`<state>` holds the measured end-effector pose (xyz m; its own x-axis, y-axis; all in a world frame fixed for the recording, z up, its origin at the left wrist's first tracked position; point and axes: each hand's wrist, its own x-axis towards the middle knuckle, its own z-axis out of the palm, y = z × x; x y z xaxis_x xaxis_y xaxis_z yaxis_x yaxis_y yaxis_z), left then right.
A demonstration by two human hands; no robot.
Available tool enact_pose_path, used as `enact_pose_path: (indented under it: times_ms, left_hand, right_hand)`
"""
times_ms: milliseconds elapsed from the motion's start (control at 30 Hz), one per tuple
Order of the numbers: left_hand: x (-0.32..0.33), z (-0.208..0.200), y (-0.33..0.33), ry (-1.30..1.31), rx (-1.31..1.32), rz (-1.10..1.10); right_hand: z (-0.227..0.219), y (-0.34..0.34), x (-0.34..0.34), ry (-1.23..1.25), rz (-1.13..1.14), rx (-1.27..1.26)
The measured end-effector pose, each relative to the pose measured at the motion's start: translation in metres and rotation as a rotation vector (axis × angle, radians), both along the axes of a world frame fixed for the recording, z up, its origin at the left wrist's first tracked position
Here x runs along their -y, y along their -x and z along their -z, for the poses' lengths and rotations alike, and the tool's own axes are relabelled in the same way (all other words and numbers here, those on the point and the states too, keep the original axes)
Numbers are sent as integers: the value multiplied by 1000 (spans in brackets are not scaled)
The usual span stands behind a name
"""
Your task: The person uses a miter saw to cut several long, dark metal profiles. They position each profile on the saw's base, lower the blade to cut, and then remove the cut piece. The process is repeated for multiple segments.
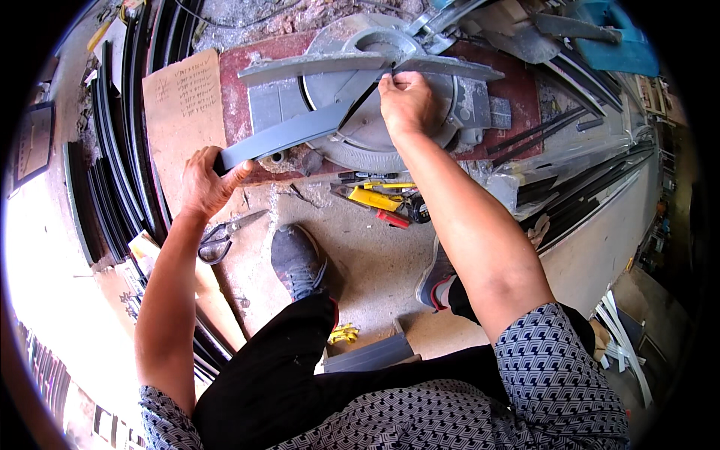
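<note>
My left hand [208, 182] grips the near-left end of a grey flat profile strip [296, 133], thumb at its front edge and fingers behind the dark end. The strip slants up to the right, across the round table of a miter saw [367, 154], toward the gap in the metal fence [322, 65]. Over that table, my right hand [407, 101] is closed in a pinch against the fence beside the gap. What its fingertips hold, if anything, is too small to make out. The saw's teal body [611, 37] is at the upper right.
Near my shoes lie scissors [232, 234], a yellow utility knife [375, 199], a red-handled tool [393, 219], and a tape measure [418, 208]. Dark strips [120, 142] lean at the left; more lie at the right [592, 191]. A cardboard sheet [184, 112] lies beside the saw.
</note>
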<state>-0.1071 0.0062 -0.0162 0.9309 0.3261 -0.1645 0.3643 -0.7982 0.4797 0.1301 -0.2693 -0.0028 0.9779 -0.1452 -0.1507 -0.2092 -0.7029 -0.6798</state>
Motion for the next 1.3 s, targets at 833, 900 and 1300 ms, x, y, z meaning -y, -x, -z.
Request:
enact_pose_path:
  times_ms: [833, 900, 1300]
  left_hand:
    - [6, -1, -3, 28, -10, 4]
    - [7, -1, -6, 31, -15, 13]
    - [7, 2, -3, 93, 117, 35]
  right_hand:
    - [20, 27, 20, -335, -128, 207]
    - [8, 40, 37, -387, -104, 114]
    - [-62, 65, 191, -464, 35, -370]
